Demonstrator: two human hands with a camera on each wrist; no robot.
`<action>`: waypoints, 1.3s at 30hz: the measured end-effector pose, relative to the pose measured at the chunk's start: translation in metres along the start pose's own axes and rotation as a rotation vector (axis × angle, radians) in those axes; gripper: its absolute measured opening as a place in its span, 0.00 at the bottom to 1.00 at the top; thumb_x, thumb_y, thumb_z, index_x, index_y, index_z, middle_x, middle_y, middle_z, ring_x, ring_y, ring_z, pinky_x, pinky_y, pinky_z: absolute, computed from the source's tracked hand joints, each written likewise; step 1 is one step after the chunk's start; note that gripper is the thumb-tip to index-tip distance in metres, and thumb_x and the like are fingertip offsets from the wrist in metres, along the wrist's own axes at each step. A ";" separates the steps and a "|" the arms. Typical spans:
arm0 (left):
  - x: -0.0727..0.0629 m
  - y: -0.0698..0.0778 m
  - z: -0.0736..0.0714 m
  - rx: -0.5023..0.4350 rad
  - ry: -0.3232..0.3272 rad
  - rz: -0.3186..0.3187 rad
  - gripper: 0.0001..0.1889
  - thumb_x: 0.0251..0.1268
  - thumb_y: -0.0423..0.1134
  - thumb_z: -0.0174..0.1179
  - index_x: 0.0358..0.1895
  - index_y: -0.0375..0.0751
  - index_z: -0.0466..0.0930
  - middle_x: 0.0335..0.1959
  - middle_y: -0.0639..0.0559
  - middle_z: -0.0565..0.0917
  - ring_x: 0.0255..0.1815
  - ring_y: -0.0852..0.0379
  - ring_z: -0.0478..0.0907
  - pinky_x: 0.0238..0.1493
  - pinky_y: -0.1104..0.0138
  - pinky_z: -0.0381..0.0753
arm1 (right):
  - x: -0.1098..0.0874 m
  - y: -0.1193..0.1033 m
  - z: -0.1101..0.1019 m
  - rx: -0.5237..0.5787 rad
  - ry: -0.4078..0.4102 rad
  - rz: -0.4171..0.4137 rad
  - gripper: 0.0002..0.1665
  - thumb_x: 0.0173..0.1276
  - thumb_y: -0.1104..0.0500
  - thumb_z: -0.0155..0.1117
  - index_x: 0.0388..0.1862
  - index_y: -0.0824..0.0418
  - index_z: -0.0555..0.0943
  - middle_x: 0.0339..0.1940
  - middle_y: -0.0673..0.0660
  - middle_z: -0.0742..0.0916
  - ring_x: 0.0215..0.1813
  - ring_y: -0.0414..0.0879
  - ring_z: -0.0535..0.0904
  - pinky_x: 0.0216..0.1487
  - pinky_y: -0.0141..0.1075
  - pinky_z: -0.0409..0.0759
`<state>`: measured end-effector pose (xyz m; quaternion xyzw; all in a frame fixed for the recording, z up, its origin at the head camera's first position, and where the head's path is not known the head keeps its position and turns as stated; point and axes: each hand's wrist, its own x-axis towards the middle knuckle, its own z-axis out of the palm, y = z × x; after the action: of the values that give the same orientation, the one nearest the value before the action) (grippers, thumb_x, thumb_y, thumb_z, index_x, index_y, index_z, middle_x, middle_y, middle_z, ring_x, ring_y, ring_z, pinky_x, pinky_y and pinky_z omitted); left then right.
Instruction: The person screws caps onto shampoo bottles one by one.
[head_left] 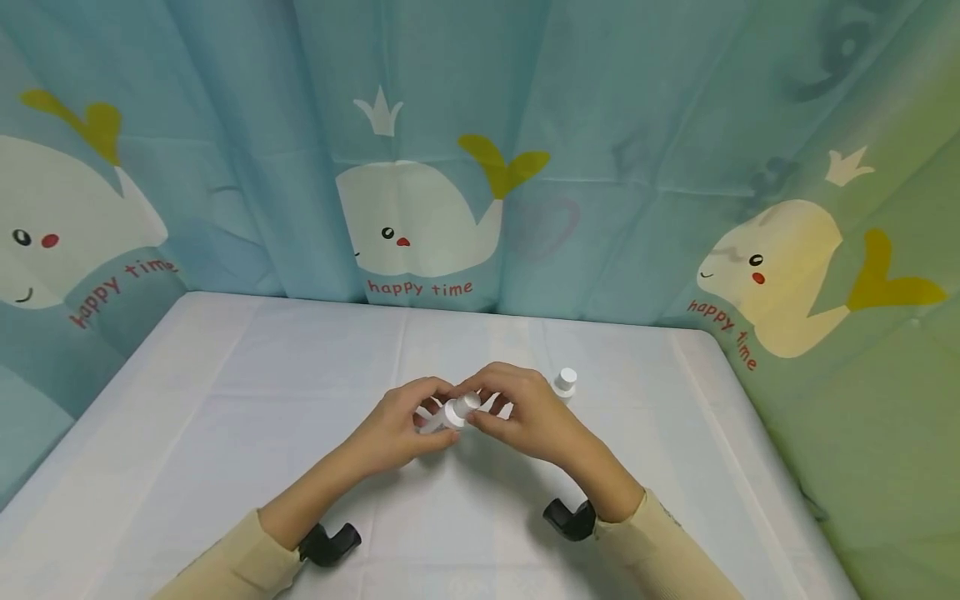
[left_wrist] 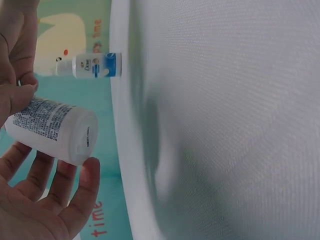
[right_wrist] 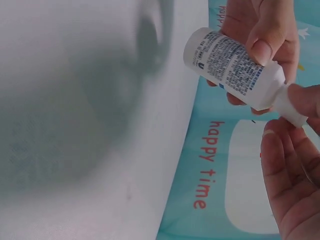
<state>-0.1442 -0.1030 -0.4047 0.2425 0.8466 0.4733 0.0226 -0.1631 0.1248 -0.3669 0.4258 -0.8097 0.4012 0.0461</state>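
Note:
A white bottle with a printed back label (right_wrist: 230,67) is held off the table, tilted, between the two hands. My left hand (head_left: 393,429) grips it around the body, and the thumb lies across the label in the right wrist view. At the bottle's top, my right hand (head_left: 528,412) pinches the white cap (head_left: 467,404) between thumb and fingers. The left wrist view shows the bottle's base turned to the camera, above the curled fingers of my left hand (left_wrist: 60,200).
A second small bottle (head_left: 566,382), white with a blue-based Dove label, stands upright just behind my right hand. White cloth covers the table (head_left: 247,400). A curtain (head_left: 622,242) printed with whales hangs behind it and along the sides.

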 end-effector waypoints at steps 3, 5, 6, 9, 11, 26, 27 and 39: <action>0.001 0.000 0.001 0.002 -0.004 0.003 0.21 0.57 0.40 0.73 0.53 0.53 0.78 0.49 0.61 0.81 0.45 0.59 0.78 0.42 0.65 0.83 | -0.001 0.001 0.001 0.014 0.007 0.008 0.15 0.64 0.64 0.72 0.50 0.57 0.84 0.48 0.49 0.87 0.45 0.38 0.82 0.41 0.34 0.85; 0.001 0.000 0.001 0.005 -0.006 0.001 0.21 0.57 0.41 0.73 0.54 0.53 0.78 0.49 0.61 0.81 0.45 0.59 0.78 0.41 0.66 0.83 | -0.001 0.002 0.003 0.022 0.014 0.001 0.14 0.65 0.63 0.71 0.50 0.57 0.84 0.48 0.49 0.87 0.46 0.38 0.82 0.43 0.35 0.85; 0.001 0.001 0.002 0.007 -0.007 0.000 0.21 0.57 0.41 0.72 0.53 0.53 0.78 0.49 0.61 0.81 0.45 0.59 0.78 0.41 0.66 0.83 | -0.001 0.003 0.003 0.024 0.019 -0.004 0.13 0.65 0.63 0.71 0.49 0.57 0.84 0.48 0.48 0.87 0.47 0.38 0.81 0.43 0.36 0.85; 0.002 0.002 0.002 0.013 -0.010 -0.002 0.20 0.58 0.42 0.72 0.53 0.53 0.79 0.48 0.62 0.81 0.45 0.60 0.78 0.41 0.66 0.83 | -0.002 0.004 0.005 0.022 0.031 -0.016 0.11 0.66 0.62 0.71 0.47 0.56 0.84 0.47 0.47 0.87 0.45 0.38 0.81 0.41 0.36 0.85; 0.003 0.003 0.002 0.016 -0.005 -0.003 0.20 0.58 0.41 0.72 0.53 0.53 0.79 0.48 0.62 0.81 0.45 0.59 0.78 0.41 0.66 0.83 | -0.002 0.004 0.005 0.017 0.032 -0.018 0.11 0.65 0.62 0.71 0.47 0.56 0.84 0.47 0.46 0.86 0.45 0.37 0.80 0.40 0.34 0.84; -0.001 0.005 0.000 0.008 -0.023 0.003 0.21 0.57 0.41 0.73 0.55 0.50 0.80 0.48 0.58 0.82 0.44 0.58 0.77 0.40 0.64 0.83 | -0.004 0.004 0.003 -0.012 -0.002 -0.072 0.14 0.64 0.62 0.72 0.48 0.57 0.83 0.48 0.47 0.86 0.48 0.37 0.80 0.43 0.35 0.85; -0.001 0.005 0.000 0.007 -0.024 0.003 0.21 0.57 0.40 0.73 0.54 0.50 0.80 0.48 0.58 0.82 0.44 0.58 0.77 0.40 0.64 0.82 | -0.004 0.003 0.003 -0.013 -0.002 -0.077 0.14 0.64 0.62 0.72 0.48 0.57 0.83 0.48 0.47 0.86 0.49 0.37 0.81 0.43 0.35 0.84; -0.003 0.002 -0.001 0.012 -0.017 0.007 0.21 0.57 0.43 0.73 0.54 0.52 0.79 0.47 0.60 0.82 0.44 0.59 0.78 0.39 0.65 0.82 | -0.005 0.005 0.002 -0.009 -0.019 -0.067 0.17 0.63 0.68 0.71 0.50 0.57 0.83 0.48 0.48 0.86 0.45 0.37 0.81 0.38 0.29 0.83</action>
<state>-0.1411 -0.1039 -0.4031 0.2497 0.8483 0.4662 0.0264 -0.1626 0.1284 -0.3733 0.4562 -0.7972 0.3916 0.0539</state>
